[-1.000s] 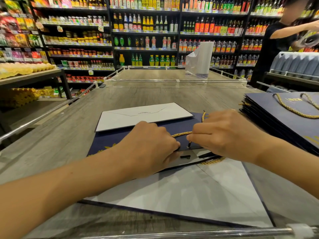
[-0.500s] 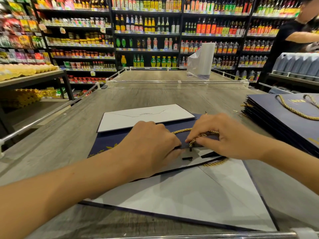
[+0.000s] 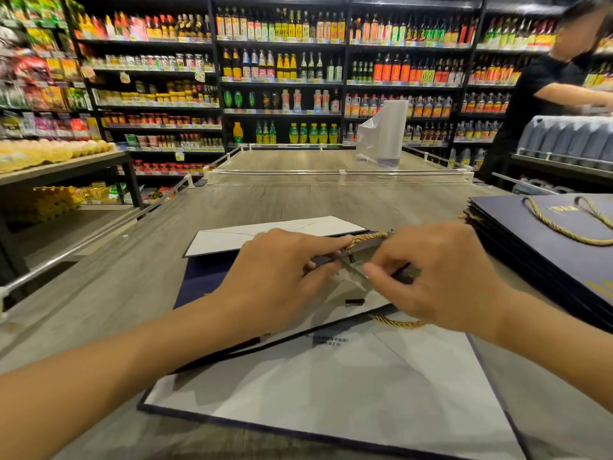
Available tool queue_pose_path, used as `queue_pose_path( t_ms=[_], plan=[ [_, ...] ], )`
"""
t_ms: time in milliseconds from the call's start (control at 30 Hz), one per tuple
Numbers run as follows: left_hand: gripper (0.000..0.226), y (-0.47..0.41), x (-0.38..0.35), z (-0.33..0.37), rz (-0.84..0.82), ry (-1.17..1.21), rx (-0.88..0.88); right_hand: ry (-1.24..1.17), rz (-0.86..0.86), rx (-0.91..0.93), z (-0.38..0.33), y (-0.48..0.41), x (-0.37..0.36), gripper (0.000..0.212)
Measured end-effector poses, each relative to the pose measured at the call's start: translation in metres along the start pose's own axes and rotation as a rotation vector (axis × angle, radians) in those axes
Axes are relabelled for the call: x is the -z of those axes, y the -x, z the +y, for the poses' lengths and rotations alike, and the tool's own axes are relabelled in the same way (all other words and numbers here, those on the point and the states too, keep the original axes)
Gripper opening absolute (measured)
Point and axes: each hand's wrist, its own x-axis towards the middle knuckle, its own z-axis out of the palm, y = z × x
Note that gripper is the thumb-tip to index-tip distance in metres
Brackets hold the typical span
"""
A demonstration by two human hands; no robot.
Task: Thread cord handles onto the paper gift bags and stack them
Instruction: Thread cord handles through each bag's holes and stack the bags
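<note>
Now we have one navy bag lying flat on the table, its pale inside turned up toward us and its open top edge lifted a little between our hands. Our left hand pinches that raised edge, index finger stretched along the top and thumb tucked beneath. Our right hand is close beside it, fingers curled around the gold cord, which runs from those fingers to the tip of our left index finger. A black cord end pokes down just below that edge, and a second black end lies on the pale paper nearer us. More gold cord curves out from under the bag's edge beneath our right hand.

To our right, near the bag but apart from it, a stack of navy bags lies flat with a gold handle on top. Farther back on the table a white roll stands upright. Shelves of bottles fill the background, and a person in black stands at the far right.
</note>
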Motion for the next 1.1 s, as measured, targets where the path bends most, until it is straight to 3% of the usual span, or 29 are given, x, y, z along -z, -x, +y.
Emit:
queue_pose_path(
  t_ms=[167, 333, 500, 667, 867, 1100],
  plan=[
    [0.032, -0.001, -0.005, -0.003, 0.053, 0.106, 0.04, 0.191, -0.158, -0.234, -0.007, 0.001, -0.011, 0.057],
    [0.029, 0.001, -0.01, 0.001, 0.029, 0.119, 0.055, -0.111, -0.05, -0.351, -0.008, 0.003, -0.024, 0.043],
    [0.027, 0.0, -0.009, -0.001, 0.035, 0.154, 0.036, -0.182, -0.028, -0.323, -0.004, 0.004, -0.029, 0.034],
    [0.028, 0.0, -0.008, 0.001, 0.005, 0.143, -0.003, -0.196, -0.064, -0.301, -0.001, 0.002, -0.025, 0.043],
    [0.029, 0.0, -0.011, 0.006, 0.036, 0.216, 0.029, -0.179, -0.016, -0.332, -0.005, 0.0, -0.022, 0.041],
    [0.03, -0.002, -0.003, 0.007, -0.017, 0.14, -0.016, -0.109, -0.006, -0.27, -0.002, 0.002, -0.023, 0.041]
  ],
)
